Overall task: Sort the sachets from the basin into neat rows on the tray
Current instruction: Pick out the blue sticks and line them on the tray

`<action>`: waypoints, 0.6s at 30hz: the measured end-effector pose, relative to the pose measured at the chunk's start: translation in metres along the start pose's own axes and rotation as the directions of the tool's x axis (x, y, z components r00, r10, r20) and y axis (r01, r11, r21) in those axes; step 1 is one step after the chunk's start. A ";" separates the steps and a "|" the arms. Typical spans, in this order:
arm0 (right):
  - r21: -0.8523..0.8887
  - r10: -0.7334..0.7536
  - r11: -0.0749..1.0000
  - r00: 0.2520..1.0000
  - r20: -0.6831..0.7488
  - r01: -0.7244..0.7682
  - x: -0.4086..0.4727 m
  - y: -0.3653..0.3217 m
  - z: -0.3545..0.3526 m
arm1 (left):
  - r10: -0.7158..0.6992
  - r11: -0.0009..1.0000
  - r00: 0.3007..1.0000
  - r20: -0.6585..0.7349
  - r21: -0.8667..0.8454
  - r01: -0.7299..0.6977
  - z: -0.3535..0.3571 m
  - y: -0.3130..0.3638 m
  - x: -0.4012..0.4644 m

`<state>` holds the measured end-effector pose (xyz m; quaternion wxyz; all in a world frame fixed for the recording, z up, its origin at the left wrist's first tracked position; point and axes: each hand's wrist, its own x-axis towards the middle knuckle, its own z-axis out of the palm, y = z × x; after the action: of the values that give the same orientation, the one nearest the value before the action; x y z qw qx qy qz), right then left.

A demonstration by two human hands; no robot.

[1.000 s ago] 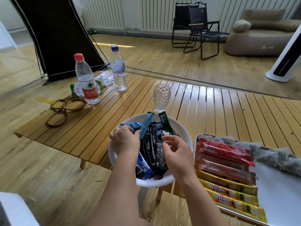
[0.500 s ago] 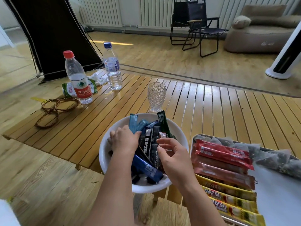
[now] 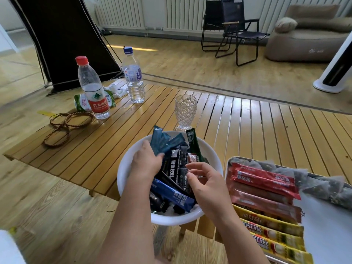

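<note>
A white basin [image 3: 211,155] at the table's near edge holds several stick sachets in black, blue and green. My left hand [image 3: 146,161] is inside it and grips a bunch of teal-blue sachets [image 3: 162,141] that stick up toward the far rim. My right hand [image 3: 207,183] hovers over the black sachets [image 3: 177,168] with fingers loosely curled, holding nothing. To the right, the tray [image 3: 327,221] carries rows of red sachets [image 3: 262,180] and yellow Nescafe sachets [image 3: 272,233], with grey tea bags [image 3: 323,183] along its far side.
A patterned glass [image 3: 185,111] stands just behind the basin. Two water bottles [image 3: 93,88] [image 3: 133,75], a green packet [image 3: 82,101] and a bead string [image 3: 64,124] lie at the table's far left. Folding chairs, a sofa and a white fan stand beyond.
My left hand has gathered the teal-blue sachets and raised them toward the basin's far rim. My right hand has opened slightly above the black sachets. The camera has shifted a little.
</note>
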<state>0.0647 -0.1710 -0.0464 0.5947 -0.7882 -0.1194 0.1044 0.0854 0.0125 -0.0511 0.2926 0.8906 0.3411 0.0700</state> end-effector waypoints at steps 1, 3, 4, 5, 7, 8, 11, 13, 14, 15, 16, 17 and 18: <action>0.000 0.002 1.000 1.000 0.002 -0.002 0.000 0.000 0.000 | 0.004 0.995 0.999 0.043 0.096 -0.008 0.000 -0.002 0.000; -0.006 0.004 1.000 1.000 0.005 -0.004 0.000 0.000 0.000 | 0.010 0.981 0.996 0.092 0.190 -0.027 0.000 -0.004 0.000; -0.010 0.003 1.000 1.000 0.006 -0.003 0.000 0.000 0.001 | 0.012 0.982 0.993 0.115 0.188 -0.033 0.000 -0.005 -0.001; -0.017 0.001 1.000 1.000 0.006 -0.001 0.000 0.000 0.001 | 0.015 0.982 0.990 0.137 0.183 -0.040 -0.001 -0.006 -0.001; -0.033 -0.002 0.999 1.000 0.006 0.003 0.000 0.000 0.001 | 0.027 0.981 0.985 0.172 0.187 -0.060 -0.002 -0.007 -0.001; -0.038 -0.004 0.999 1.000 0.007 0.004 -0.001 0.000 0.001 | 0.034 0.980 0.983 0.178 0.188 -0.068 -0.002 -0.007 -0.001; -0.045 0.002 0.999 1.000 0.011 -0.001 0.000 0.000 0.002 | 0.028 0.983 0.988 0.153 0.175 -0.055 0.000 -0.007 0.000; -0.059 0.003 0.998 1.000 0.014 -0.003 0.000 0.000 0.003 | 0.021 0.988 0.992 0.127 0.152 -0.040 0.002 -0.008 0.001; -0.070 0.002 0.998 1.000 0.014 -0.001 0.000 0.000 0.004 | 0.022 0.992 0.994 0.109 0.123 -0.036 0.004 -0.008 0.002; -0.082 0.000 0.997 1.000 0.014 0.001 0.000 0.000 0.004 | 0.025 0.996 0.996 0.086 0.086 -0.032 0.005 -0.008 0.002; -0.090 -0.001 0.996 1.000 0.014 0.002 -0.001 0.000 0.004 | 0.029 0.998 0.998 0.063 0.057 -0.033 0.005 -0.009 0.003; -0.095 -0.001 0.996 1.000 0.014 0.003 -0.001 0.000 0.004 | 0.036 0.998 0.999 0.034 0.042 -0.037 0.005 -0.008 0.002; -0.095 0.000 0.995 1.000 0.015 0.002 -0.001 0.000 0.004 | 0.041 0.999 0.999 0.009 0.035 -0.041 0.004 -0.008 0.002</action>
<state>0.0625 -0.1677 -0.0471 0.5557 -0.8146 -0.1291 0.1044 0.0839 0.0166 -0.0595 0.2767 0.9027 0.3229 0.0663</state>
